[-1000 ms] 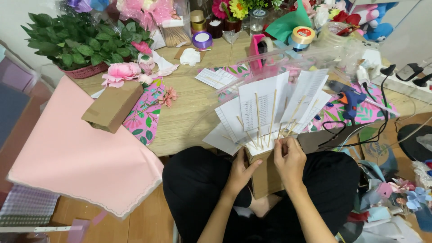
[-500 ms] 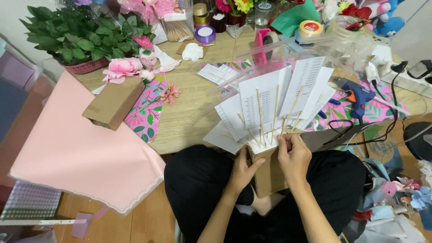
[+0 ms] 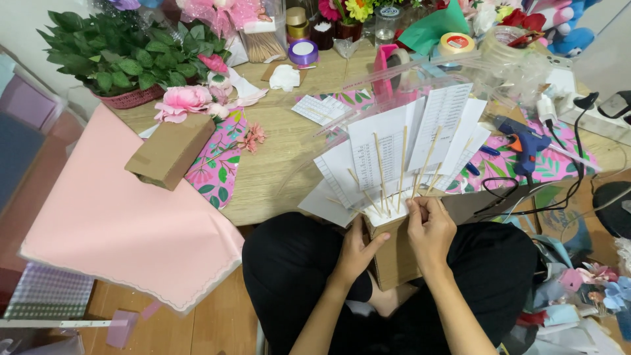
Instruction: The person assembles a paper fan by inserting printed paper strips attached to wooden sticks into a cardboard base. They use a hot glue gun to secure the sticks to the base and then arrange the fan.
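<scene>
The cardboard box (image 3: 394, 253) stands in the person's lap, against the table edge (image 3: 263, 210); the left hand (image 3: 355, 250) is wrapped around its side, gripping it; the right hand (image 3: 428, 227) is closed at its top, fingers pinching the wooden sticks (image 3: 401, 167) that rise from it with paper sheets (image 3: 388, 141) fixed to them; beyond lie a blue glue gun (image 3: 524, 140), a pink flower (image 3: 181, 100) and green leaves (image 3: 118, 49).

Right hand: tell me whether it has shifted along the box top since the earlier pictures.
No. The right hand remains at the sticks on the cardboard box, as before.
</scene>
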